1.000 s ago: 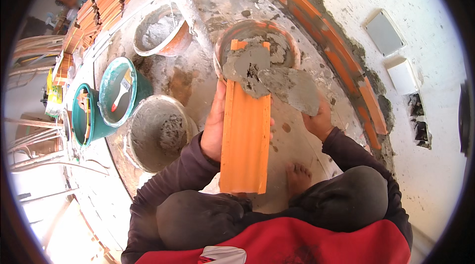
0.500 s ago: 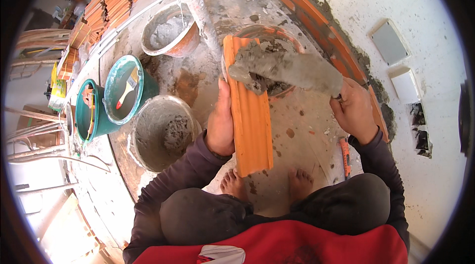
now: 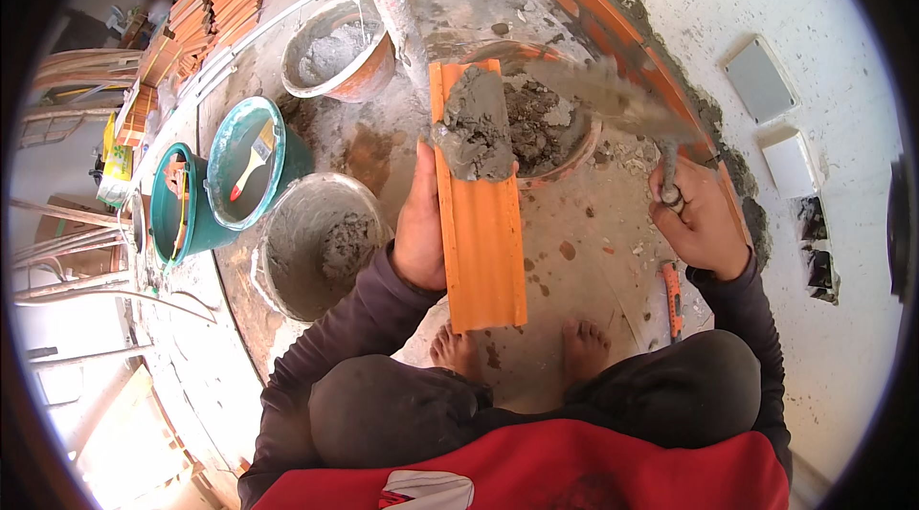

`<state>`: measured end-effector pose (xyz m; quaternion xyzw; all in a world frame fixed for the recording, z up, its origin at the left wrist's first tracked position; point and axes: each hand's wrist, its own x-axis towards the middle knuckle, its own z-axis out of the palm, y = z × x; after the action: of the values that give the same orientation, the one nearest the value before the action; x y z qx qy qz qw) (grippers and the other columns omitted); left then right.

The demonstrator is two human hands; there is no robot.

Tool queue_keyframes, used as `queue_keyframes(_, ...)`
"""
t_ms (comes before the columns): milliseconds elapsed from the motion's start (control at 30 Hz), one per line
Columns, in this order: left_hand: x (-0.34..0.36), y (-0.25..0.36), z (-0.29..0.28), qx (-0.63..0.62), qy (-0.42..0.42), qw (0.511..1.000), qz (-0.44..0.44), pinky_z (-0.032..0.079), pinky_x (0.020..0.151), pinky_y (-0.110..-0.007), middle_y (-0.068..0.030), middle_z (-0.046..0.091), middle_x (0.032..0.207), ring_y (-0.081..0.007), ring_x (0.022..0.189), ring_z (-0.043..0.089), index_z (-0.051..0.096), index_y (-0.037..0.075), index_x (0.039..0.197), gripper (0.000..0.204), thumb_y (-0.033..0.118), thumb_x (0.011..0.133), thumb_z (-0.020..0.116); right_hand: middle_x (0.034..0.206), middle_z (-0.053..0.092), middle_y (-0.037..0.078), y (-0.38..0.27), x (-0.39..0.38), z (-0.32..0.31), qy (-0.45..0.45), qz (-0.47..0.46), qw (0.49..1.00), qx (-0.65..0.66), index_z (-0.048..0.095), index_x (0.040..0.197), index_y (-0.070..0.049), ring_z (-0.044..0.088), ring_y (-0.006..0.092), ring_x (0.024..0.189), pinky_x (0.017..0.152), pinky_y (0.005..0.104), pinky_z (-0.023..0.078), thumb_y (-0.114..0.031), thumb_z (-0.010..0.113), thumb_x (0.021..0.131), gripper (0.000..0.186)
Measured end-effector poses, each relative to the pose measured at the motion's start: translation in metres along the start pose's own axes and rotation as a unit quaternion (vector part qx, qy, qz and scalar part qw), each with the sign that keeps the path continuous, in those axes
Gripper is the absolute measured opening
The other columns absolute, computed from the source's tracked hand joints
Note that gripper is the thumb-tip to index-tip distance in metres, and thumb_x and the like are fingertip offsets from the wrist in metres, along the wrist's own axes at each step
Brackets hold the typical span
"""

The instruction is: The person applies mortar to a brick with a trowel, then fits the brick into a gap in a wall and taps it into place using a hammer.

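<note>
My left hand (image 3: pixel 419 232) grips the left side of an orange ribbed clay brick (image 3: pixel 485 261), held lengthwise in front of me above the floor. A thick lump of wet grey mortar (image 3: pixel 476 127) sits on the brick's far half. In my closed right hand (image 3: pixel 706 223) is the handle of a trowel (image 3: pixel 622 103). Its mortar-coated blade is smeared by motion and points left, over the right side of a round tub (image 3: pixel 577 164). More mortar (image 3: pixel 544 122) lies in that tub, partly hidden behind the brick.
Left of me stand a grey mortar bucket (image 3: pixel 278 285), two green buckets (image 3: pixel 292 142) and a tub of grey material (image 3: pixel 378 60). A post (image 3: pixel 388 3) rises beyond. An orange-handled tool (image 3: pixel 673 299) lies by my right knee. A brick course (image 3: pixel 661 79) runs along the white wall (image 3: pixel 814 12).
The trowel has pulled off the brick to the right, leaving a mortar lump on it. My right hand has turned and shifted slightly right and nearer. My left hand still holds the brick.
</note>
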<state>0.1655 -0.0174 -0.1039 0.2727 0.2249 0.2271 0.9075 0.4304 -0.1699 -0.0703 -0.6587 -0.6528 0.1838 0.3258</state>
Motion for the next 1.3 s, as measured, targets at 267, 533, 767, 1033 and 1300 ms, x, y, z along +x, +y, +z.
queue_keyframes(267,-0.006,0.0,-0.005,-0.077,-0.017,0.995,-0.056,0.054,0.08,-0.043,-0.0126,0.06,0.118,-0.0292,0.095,0.063,0.046,0.008,0.135,0.073,0.066,0.095,0.03,0.061,0.043,0.018,-0.011,0.023,-0.004,-0.253,-0.001,0.957,0.141,0.048,0.073,0.001,0.044,0.0348,0.057,0.057,0.0423,0.037,-0.021,0.042,0.099,0.034)
queue_keyframes(533,-0.011,0.005,-0.009,-0.122,-0.006,0.991,-0.051,0.056,0.074,-0.045,-0.0132,0.061,0.115,-0.0328,0.087,0.065,0.047,0.007,0.132,0.07,0.065,0.095,0.033,0.067,0.048,0.024,0.015,0.027,-0.003,-0.31,-0.008,0.95,0.044,0.05,0.075,0.005,0.049,0.0392,0.063,0.062,0.0452,0.04,-0.023,0.044,0.099,0.037)
queue_keyframes(767,-0.024,0.015,-0.045,-0.066,0.065,0.995,0.031,0.056,0.072,-0.045,-0.0096,0.061,0.11,-0.0299,0.081,0.065,0.047,0.011,0.132,0.067,0.064,0.095,0.034,0.069,0.054,0.023,0.026,0.038,-0.033,-0.195,0.03,0.967,-0.164,0.054,0.075,0.003,0.056,0.0398,0.069,0.063,0.046,0.043,-0.023,0.053,0.093,0.031)
queue_keyframes(1033,-0.033,0.001,-0.056,-0.093,0.061,0.986,0.122,0.054,0.079,-0.043,-0.0103,0.057,0.124,-0.0239,0.096,0.058,0.047,0.011,0.134,0.058,0.055,0.1,0.03,0.07,0.062,0.012,-0.001,0.116,0.009,-0.132,-0.152,0.83,-0.52,0.064,0.078,-0.005,0.064,0.0291,0.073,0.066,0.0404,0.05,-0.018,0.061,0.081,0.014)
queue_keyframes(1300,-0.035,0.0,-0.059,-0.111,0.08,0.984,0.112,0.057,0.076,-0.044,-0.0098,0.057,0.126,-0.0284,0.088,0.065,0.043,0.014,0.137,0.064,0.061,0.098,0.028,0.075,0.066,0.011,-0.016,0.14,0.051,-0.216,-0.249,0.787,-0.521,0.07,0.074,-0.006,0.068,0.0289,0.073,0.063,0.0388,0.055,-0.013,0.062,0.074,0.011)
